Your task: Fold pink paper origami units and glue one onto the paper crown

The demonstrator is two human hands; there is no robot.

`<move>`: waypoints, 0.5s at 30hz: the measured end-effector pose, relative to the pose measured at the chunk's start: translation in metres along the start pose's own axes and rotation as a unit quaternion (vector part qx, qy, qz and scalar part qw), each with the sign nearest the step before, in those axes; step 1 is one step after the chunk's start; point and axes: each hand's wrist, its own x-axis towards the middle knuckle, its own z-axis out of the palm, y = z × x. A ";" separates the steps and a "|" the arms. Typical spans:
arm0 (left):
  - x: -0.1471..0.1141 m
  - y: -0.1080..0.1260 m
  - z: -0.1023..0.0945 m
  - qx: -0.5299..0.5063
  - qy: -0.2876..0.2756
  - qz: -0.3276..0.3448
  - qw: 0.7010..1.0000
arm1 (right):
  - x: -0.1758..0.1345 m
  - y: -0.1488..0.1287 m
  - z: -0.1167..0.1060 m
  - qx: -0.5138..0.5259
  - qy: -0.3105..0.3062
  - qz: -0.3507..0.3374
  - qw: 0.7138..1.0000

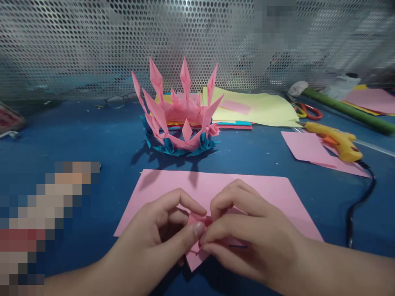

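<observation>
A small folded piece of pink paper is pinched between my two hands. My left hand grips it with the thumb in front and the index finger over its top. My right hand closes its fingertips on the paper's right side and hides part of it. Under and beyond my hands a large pink sheet lies flat on the blue table. Behind that sheet stands a pink paper crown with tall pointed spikes and blue folded paper around its base.
To the right lies a yellow glue gun with a black cord, on cut pink paper. Scissors, yellow sheets and a green rod lie farther back. A perforated metal panel borders the table's rear.
</observation>
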 end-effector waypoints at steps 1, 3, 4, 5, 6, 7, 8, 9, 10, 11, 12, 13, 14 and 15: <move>0.000 -0.001 0.000 0.006 -0.001 0.014 1.000 | 0.000 0.000 0.000 0.009 -0.009 0.011 1.000; -0.001 -0.002 -0.001 0.020 -0.008 0.024 0.999 | 0.001 -0.001 -0.002 0.028 -0.030 0.045 0.998; -0.002 -0.002 -0.001 0.030 -0.013 0.024 0.999 | 0.001 0.000 -0.003 0.041 -0.038 0.063 0.996; -0.002 -0.001 -0.001 0.042 -0.018 0.022 0.999 | 0.001 0.000 -0.004 0.058 -0.043 0.083 0.994; -0.002 0.000 -0.001 0.056 -0.019 0.019 0.998 | 0.001 0.000 -0.004 0.078 -0.044 0.101 0.991; -0.003 0.000 0.000 0.070 -0.018 0.017 0.997 | 0.001 0.001 -0.005 0.098 -0.045 0.121 0.987; -0.002 0.001 0.000 0.085 -0.016 0.016 0.996 | 0.001 0.002 -0.006 0.117 -0.046 0.140 0.982; -0.002 0.002 0.001 0.097 -0.011 0.016 0.995 | 0.001 0.002 -0.006 0.130 -0.046 0.155 0.978; -0.002 0.002 0.002 0.109 -0.005 0.020 0.994 | 0.001 0.002 -0.006 0.139 -0.050 0.168 0.975; -0.002 0.002 0.002 0.117 -0.003 0.026 0.993 | 0.001 0.002 -0.006 0.144 -0.053 0.176 0.972; -0.001 0.002 0.003 0.122 0.000 0.032 0.992 | 0.001 0.002 -0.005 0.147 -0.057 0.184 0.970; -0.001 0.002 0.003 0.125 0.000 0.037 0.991 | 0.001 0.002 -0.005 0.152 -0.062 0.193 0.967; -0.001 0.001 0.003 0.126 0.001 0.039 0.991 | 0.001 0.001 -0.004 0.160 -0.067 0.206 0.963; -0.001 0.001 0.004 0.124 0.006 0.037 0.992 | 0.001 0.000 -0.003 0.174 -0.069 0.226 0.956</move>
